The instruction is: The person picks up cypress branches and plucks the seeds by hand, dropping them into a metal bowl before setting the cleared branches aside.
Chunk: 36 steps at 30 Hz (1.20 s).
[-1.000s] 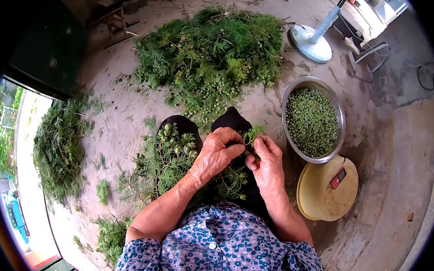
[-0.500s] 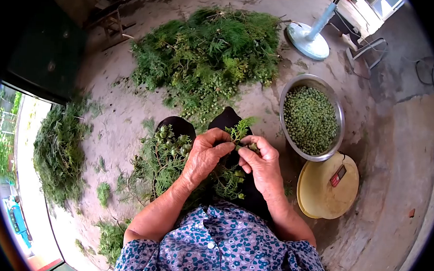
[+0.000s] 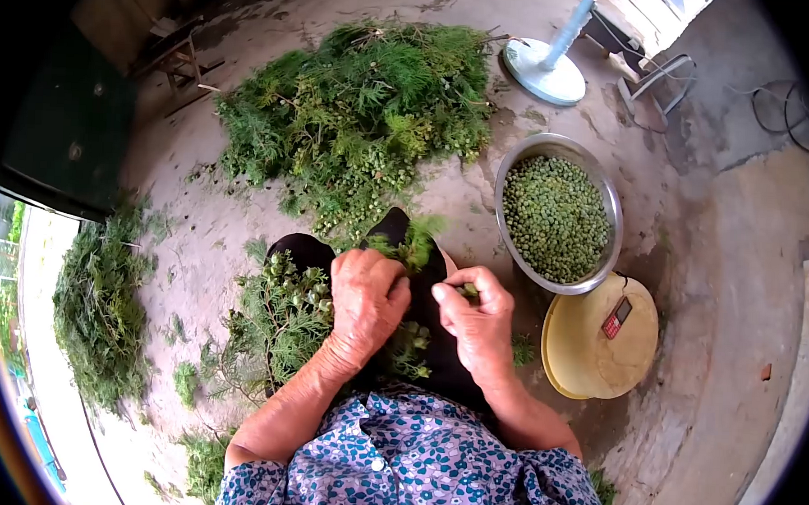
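L hand: the left hand [image 3: 364, 298], mid-frame, back up, fingers curled narrow on a cypress sprig [image 3: 416, 241]; exact grip pts hidden under the hand.
Sprig: leafy end sticks out past the L fingertips, toward upper R, blurred; apart from R fingers.
R hand: the right hand [image 3: 476, 321], just R of center, fingers bent in w/ green cones [image 3: 468, 292] btwn thumb & curled fingers; count unclear.
Gap: hands apart, dark trouser leg btwn.
Lap: cone-bearing branch [image 3: 280, 315] L of the left hand, close by; more greenery just below, btwn the wrists.
Basin: metal basin [image 3: 616, 217], R of center, w/ loose picked cones [image 3: 555, 218] inside.
Stool: round yellow stool [image 3: 576, 364] below basin, red phone [image 3: 616, 318] on top.
Floor: big cypress pile [image 3: 366, 106] upper center; smaller pile [image 3: 99, 311] at L; pale-blue stand base [image 3: 545, 71] upper R.
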Tool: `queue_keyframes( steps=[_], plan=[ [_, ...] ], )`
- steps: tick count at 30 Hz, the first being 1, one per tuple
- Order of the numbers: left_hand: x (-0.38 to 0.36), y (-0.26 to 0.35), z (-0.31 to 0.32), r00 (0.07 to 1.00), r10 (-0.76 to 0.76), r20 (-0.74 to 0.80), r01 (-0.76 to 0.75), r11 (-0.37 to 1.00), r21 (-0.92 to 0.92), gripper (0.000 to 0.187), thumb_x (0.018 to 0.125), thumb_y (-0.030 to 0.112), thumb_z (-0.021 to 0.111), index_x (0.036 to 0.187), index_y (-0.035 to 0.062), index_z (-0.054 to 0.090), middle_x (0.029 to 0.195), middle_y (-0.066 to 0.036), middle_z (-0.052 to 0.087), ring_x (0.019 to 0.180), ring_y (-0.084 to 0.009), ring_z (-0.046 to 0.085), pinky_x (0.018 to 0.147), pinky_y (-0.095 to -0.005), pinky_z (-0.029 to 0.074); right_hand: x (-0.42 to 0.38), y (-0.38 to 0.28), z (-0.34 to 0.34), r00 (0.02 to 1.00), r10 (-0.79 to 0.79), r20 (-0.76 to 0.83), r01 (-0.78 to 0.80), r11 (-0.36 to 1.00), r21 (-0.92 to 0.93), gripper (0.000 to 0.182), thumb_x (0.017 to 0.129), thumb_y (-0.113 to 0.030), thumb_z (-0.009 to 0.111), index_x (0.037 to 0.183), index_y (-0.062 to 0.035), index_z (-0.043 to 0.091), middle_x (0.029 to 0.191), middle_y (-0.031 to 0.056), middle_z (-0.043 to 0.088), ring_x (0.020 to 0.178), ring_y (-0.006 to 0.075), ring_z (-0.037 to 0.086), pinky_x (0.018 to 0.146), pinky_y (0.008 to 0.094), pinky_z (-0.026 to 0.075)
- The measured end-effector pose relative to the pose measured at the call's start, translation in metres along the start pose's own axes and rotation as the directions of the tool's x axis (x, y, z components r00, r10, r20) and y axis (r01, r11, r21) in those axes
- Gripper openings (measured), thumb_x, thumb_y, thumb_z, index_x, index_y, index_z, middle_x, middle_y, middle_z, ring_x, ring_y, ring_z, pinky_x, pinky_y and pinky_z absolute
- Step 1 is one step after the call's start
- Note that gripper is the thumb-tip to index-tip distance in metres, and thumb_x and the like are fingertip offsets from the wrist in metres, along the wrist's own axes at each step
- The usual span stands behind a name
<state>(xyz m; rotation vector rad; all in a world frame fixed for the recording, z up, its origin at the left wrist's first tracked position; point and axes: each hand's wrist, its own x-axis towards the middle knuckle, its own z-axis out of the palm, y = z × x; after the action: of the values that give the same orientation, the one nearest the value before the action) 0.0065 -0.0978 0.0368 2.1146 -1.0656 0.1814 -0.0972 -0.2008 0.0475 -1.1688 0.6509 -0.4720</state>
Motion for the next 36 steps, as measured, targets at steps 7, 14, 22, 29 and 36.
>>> queue_keyframes(
  steps=[7,14,22,29,36],
  plan=[
    [-0.005,0.008,-0.005,0.98,0.174,0.092,-0.181,0.981,0.071,0.017,0.066,0.009,0.066,0.082,0.0057,0.063,0.076,-0.004,0.057,0.076,-0.023,0.053,0.088,-0.0431,0.036,0.048,-0.003,-0.085,0.924,0.328,-0.195,-0.206,0.859,0.469,0.012,0.08,-0.007,0.062,0.089,-0.0052,0.054,0.077,0.0034,0.055,0.061,0.0129,0.053,0.049,0.0218,0.044],
    [-0.011,0.027,-0.031,0.993,0.04,0.108,-0.045,0.998,0.053,0.034,0.071,0.001,0.059,0.104,0.0028,0.059,0.103,-0.012,0.053,0.098,-0.0281,0.052,0.093,-0.0479,0.034,0.112,-0.034,-0.155,0.803,0.253,-0.54,0.119,0.819,0.561,0.038,0.085,-0.006,0.053,0.119,0.0073,0.039,0.12,0.0226,0.029,0.089,0.0261,0.051,0.067,0.0289,0.057],
    [-0.03,0.005,-0.042,0.966,-0.215,0.141,0.216,0.976,0.01,0.025,0.075,0.003,0.06,0.1,-0.0015,0.059,0.116,-0.015,0.051,0.101,-0.0323,0.053,0.085,-0.037,0.044,0.161,-0.022,-0.266,0.879,-0.319,-0.354,0.131,0.876,-0.464,0.026,0.086,-0.005,0.05,0.108,0.009,0.049,0.101,0.0119,0.052,0.085,0.0187,0.05,0.08,0.0323,0.053],
    [-0.03,0.018,-0.043,0.995,-0.04,0.087,0.014,0.959,0.282,0.025,0.069,0.012,0.065,0.093,0.0058,0.063,0.095,-0.007,0.058,0.092,-0.0254,0.051,0.084,-0.0405,0.036,0.151,-0.017,-0.212,0.939,-0.062,-0.338,0.14,0.968,0.21,0.015,0.085,0.0,0.052,0.099,0.0062,0.052,0.086,0.0136,0.056,0.07,0.0202,0.058,0.06,0.0267,0.051],
    [-0.03,0.014,-0.041,0.983,-0.034,0.183,-0.04,0.922,0.384,0.012,0.068,0.017,0.067,0.076,0.0091,0.063,0.079,-0.003,0.056,0.088,-0.0217,0.049,0.089,-0.0435,0.031,0.097,-0.01,-0.091,0.993,0.033,-0.113,-0.029,0.999,0.043,0.011,0.083,-0.01,0.061,0.09,-0.0024,0.059,0.072,0.0023,0.056,0.056,0.0101,0.053,0.044,0.0193,0.04]
  ],
)
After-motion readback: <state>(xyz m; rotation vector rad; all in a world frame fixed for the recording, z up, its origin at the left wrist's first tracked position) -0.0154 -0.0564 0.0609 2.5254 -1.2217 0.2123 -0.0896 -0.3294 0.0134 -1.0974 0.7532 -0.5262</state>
